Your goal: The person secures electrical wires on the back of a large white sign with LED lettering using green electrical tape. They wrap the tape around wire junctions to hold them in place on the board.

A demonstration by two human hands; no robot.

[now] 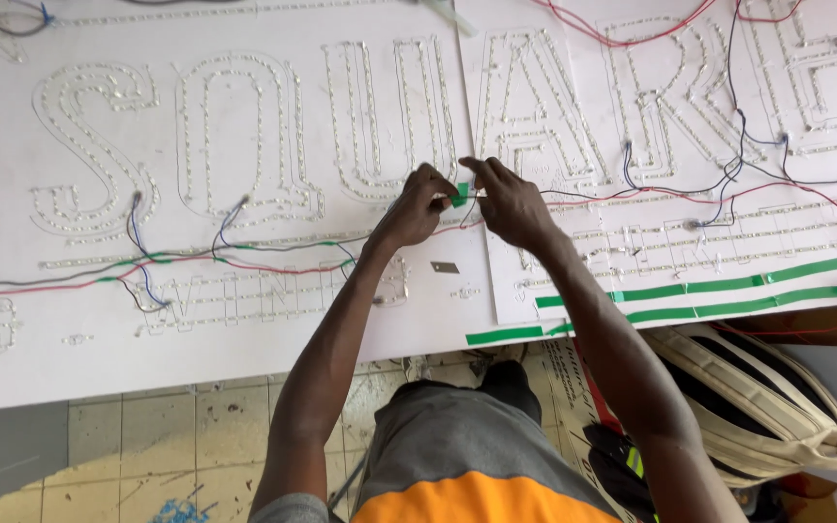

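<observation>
Currently, head view: small green tape piece [461, 193] pinched between left hand [417, 206] and right hand [508, 201], fingertips of both closed on it, over joint where two white sign boards [244, 320] meet. Thin wires [632, 189] run under right hand along board. Tape judged best kept taut, pressed flat across wire, adhesive side untouched. Tape lies directly between both hands, touching fingertips, just above small grey plate [445, 266]. Long green tape strips [728, 286] well apart at right.

Bright, even daylight; soft shadows, sharp focus, slight edge distortion.
</observation>
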